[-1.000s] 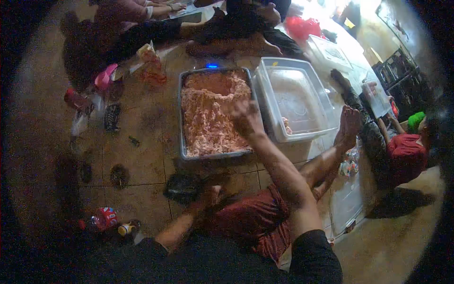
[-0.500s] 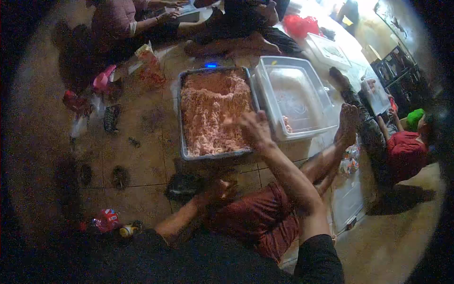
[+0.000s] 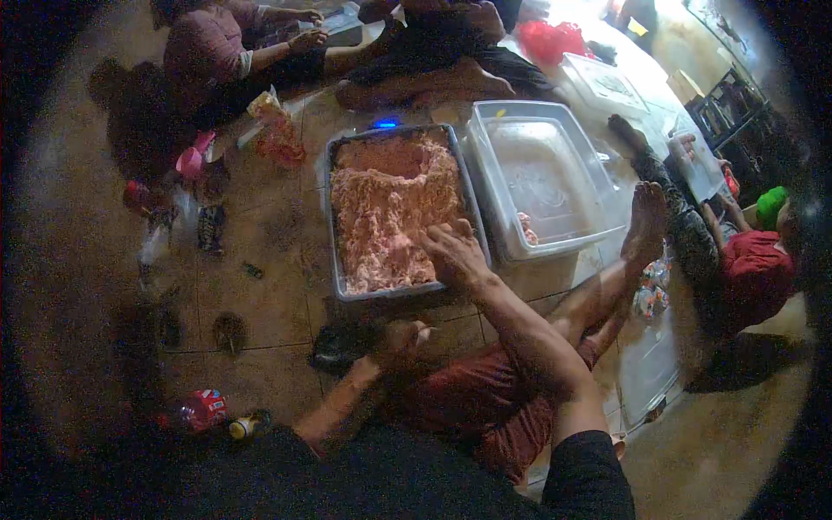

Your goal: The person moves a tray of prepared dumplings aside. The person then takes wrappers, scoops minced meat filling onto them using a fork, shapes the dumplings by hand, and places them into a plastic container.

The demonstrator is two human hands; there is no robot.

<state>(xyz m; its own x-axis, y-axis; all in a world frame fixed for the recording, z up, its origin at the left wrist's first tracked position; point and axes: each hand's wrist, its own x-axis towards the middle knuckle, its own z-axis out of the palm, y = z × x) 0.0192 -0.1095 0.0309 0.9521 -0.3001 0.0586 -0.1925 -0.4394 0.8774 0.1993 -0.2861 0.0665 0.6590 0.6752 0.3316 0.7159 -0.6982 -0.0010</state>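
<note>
A grey-rimmed tub (image 3: 332,251) on the tiled floor holds a pinkish, crumbly paste like ground meat (image 3: 390,217), with a hollow at its far end. My right hand (image 3: 457,258) is over the tub's near right side, back upward, fingers slightly bent and apart above the paste. Nothing shows in its grasp. Below the tub, my left hand (image 3: 400,340) is closed near my lap, with a small pale thing at its fingertips too small to name. A clear plastic bin (image 3: 550,173) stands against the tub's right side, with a little pink paste inside.
A dark bag (image 3: 340,347) lies beside my left hand. Red-labelled bottle (image 3: 204,409) and yellow-capped bottle (image 3: 247,425) are at lower left. People sit at the far side and right. A bin lid (image 3: 602,84) and red plastic bag (image 3: 552,40) lie at the back.
My right hand has shifted slightly down and left and is less blurred. My left hand has closed its fingers and moved up a little. The view has shifted slightly.
</note>
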